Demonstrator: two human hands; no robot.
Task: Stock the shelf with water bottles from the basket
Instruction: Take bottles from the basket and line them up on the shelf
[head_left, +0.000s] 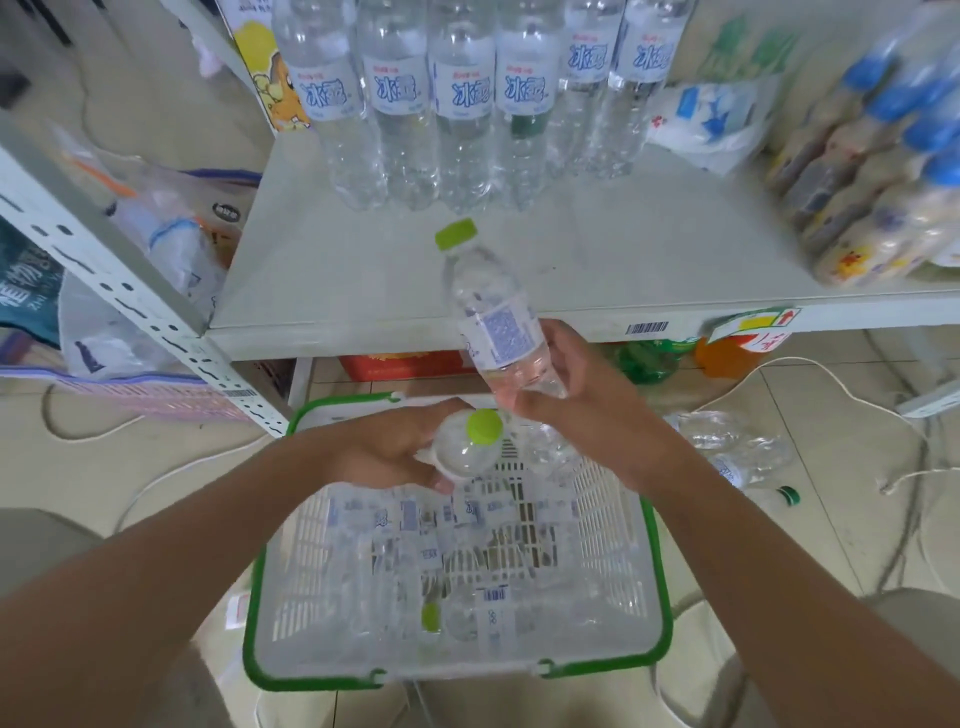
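Pale grey shelf (337, 280), flat and scuffed, carried on a perforated white post (130, 306) at left. Tiled floor (156, 467) below, with a white cord (831, 379) looping across it at right. The basket (662, 587) sits on the floor just near of the shelf edge, between the person's forearms.

Row of bottles (462, 104) stands upright at the far middle of the shelf, packed side by side. White bag (711, 119) right of the row. Blue-capped pack (883, 156) at far right.

Right hand (582, 395) has fingers and thumb wrapped round the lower end of the right bottle (493, 322), which is tilted, cap far and left, over the shelf's near edge. Left hand (395, 447) grips the left bottle (467, 452) from its left side, cap pointing up, above the basket's far end. Basket bottles (415, 545) lie flat inside.

Row tops are cut off by the frame. The left bottle is seen end-on, its body mostly hidden. Basket bottles overlap, so the count is unclear. The pack is blurred. Goods under the shelf show only as red, green and orange patches. Floor bottles (737, 452) at right are a clear jumble.

Bottles are clear ribbed plastic with white labels and blue script. Held caps are lime green. The basket is white lattice plastic with a green rim.
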